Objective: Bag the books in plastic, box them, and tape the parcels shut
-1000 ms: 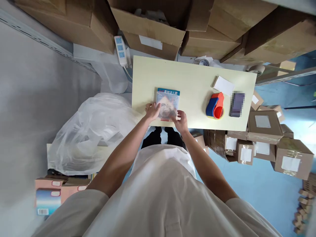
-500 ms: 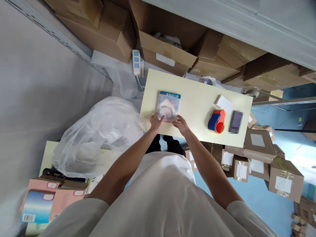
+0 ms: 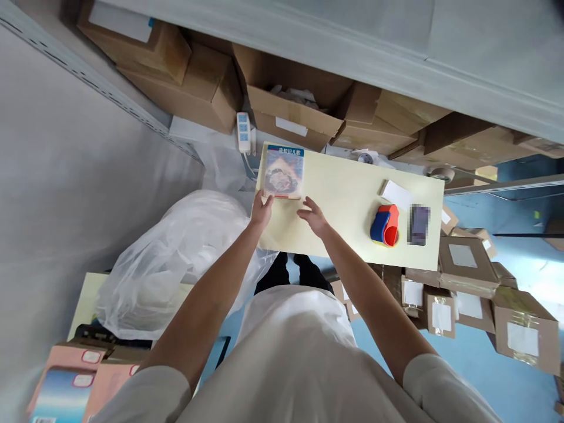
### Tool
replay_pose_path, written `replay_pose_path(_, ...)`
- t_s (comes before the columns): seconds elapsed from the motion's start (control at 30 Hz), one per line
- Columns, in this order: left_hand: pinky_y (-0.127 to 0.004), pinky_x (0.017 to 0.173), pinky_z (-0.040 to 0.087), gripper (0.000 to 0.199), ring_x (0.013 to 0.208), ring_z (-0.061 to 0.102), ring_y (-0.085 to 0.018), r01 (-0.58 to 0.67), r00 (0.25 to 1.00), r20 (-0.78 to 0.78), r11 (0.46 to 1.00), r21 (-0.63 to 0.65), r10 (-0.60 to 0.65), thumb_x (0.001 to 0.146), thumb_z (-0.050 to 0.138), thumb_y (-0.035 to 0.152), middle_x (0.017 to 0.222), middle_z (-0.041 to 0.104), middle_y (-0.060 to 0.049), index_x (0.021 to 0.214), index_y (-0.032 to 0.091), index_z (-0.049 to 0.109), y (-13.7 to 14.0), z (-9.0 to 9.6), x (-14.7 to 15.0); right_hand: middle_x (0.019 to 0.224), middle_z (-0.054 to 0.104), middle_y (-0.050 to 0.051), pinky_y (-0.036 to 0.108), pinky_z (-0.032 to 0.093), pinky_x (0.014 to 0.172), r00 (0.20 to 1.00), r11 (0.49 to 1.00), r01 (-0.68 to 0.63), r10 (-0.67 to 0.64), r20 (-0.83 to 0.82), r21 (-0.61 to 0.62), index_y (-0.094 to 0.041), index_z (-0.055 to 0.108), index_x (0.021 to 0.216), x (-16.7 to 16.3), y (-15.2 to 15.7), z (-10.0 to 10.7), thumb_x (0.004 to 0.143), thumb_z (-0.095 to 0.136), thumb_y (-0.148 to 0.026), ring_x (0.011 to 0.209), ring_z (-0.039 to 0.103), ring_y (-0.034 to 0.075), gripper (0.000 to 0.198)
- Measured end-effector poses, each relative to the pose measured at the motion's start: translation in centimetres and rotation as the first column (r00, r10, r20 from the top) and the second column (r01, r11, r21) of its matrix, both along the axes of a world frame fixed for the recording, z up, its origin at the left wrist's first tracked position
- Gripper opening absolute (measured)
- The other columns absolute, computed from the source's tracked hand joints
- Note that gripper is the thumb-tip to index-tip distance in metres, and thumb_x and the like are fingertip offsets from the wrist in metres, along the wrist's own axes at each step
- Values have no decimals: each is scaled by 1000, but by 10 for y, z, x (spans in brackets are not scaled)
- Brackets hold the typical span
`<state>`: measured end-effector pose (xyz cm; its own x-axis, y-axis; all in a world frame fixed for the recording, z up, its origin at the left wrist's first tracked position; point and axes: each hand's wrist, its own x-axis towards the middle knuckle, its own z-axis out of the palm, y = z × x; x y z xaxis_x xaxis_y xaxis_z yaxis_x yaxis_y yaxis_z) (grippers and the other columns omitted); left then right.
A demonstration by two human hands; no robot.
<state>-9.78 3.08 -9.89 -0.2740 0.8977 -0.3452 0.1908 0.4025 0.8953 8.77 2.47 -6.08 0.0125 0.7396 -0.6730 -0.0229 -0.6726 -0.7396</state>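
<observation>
Near frame centre, the left hand (image 3: 261, 211) is probably steadying the nursery-rhyme book (image 3: 284, 171) — grip unclear — the right hand (image 3: 314, 217) spreading empty.

The one view comes from a camera on the person's own head, facing forward and steeply down. The white shirt (image 3: 291, 364) is nearest the lens and fills the bottom middle. The left hand (image 3: 261, 211) and right hand (image 3: 314, 217) show farther out, near the centre. Beyond the shirt, the tabletop (image 3: 339, 205) is seen almost from overhead, a little askew — its right end sits lower. The field is wide: a pale shelf (image 3: 308, 47) slants across the top, a grey surface (image 3: 88, 235) takes the left side, blue floor (image 3: 506, 393) the lower right.
</observation>
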Motion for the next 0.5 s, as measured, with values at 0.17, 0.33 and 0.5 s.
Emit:
replay_pose_path(0.17,-44,117,24,54,139,35,-31,166,976,-129,981,-97,-177,77,65,37,144,45,-19,125,13,54,-55,28,3,129,56,8,36,52,81,999,998,5,-2,33,-70,-29,58,124,41,-100,14,57,70,-24,84,66,17,69)
replay_pose_path(0.33,-45,104,44,49,121,57,-30,437,899,45,887,-150,-435,77,60,44,129,60,-18,117,15,59,-125,45,8,107,67,8,33,54,67,940,994,48,-12,340,-98,-22,63,115,105,-206,13,65,62,-31,73,66,17,50)
replay_pose_path(0.5,-41,92,51,48,101,67,-26,559,828,98,800,-217,-552,77,57,43,118,67,-18,115,12,59,-162,53,18,94,72,10,36,54,81,794,998,-53,56,605,-23,-19,69,98,155,-259,12,65,57,-23,88,69,24,35)
